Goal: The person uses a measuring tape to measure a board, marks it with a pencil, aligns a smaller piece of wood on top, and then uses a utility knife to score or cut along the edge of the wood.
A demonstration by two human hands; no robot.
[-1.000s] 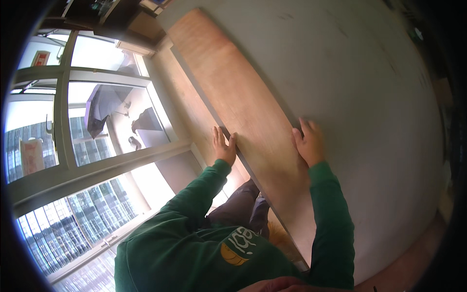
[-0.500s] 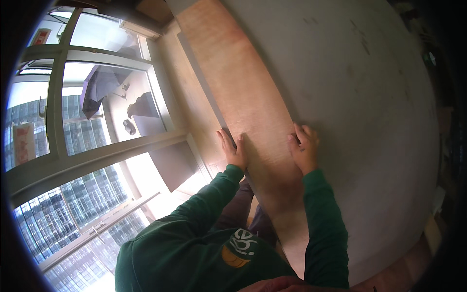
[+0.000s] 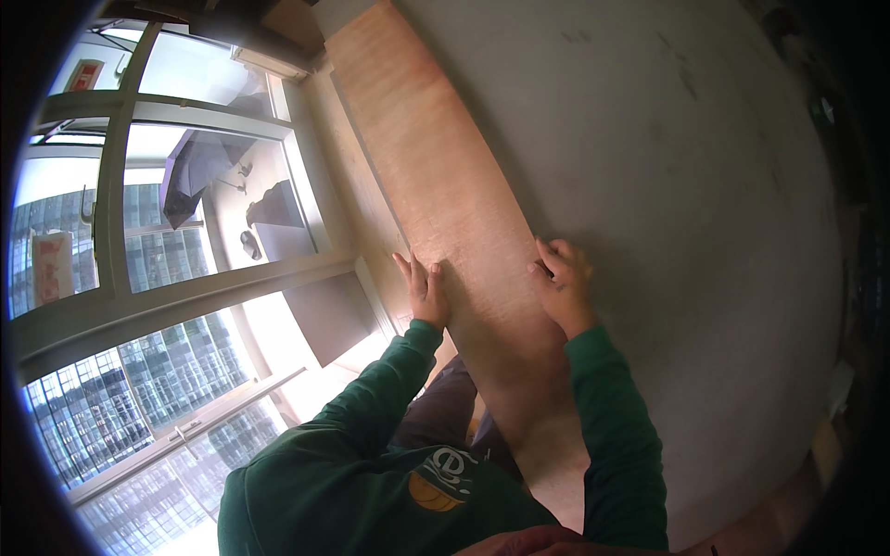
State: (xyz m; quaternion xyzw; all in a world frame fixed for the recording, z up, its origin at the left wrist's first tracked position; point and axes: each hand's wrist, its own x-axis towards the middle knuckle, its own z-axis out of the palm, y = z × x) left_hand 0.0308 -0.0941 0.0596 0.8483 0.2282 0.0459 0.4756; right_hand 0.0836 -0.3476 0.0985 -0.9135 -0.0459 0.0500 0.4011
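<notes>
A long, light-brown strip of wood veneer (image 3: 464,195) lies lengthwise on a broad grey sheet (image 3: 677,278). At its left long edge is my left hand (image 3: 426,292), fingers stretched out and apart, thumb by the veneer's surface. Opposite, my right hand (image 3: 567,285) has bent fingers and thumb at the right long edge, closed on it. How far any fingers reach under the veneer is hidden. Both forearms are in green sleeves.
A pale wooden surface (image 3: 357,176) runs along the left side, beside a white-framed window (image 3: 306,176). An umbrella (image 3: 199,171) is visible through the glass. Dark clutter borders the grey sheet at the far right.
The veneer strip and both my hands have shifted left. The grey band that showed along the veneer's left edge is now mostly covered.
</notes>
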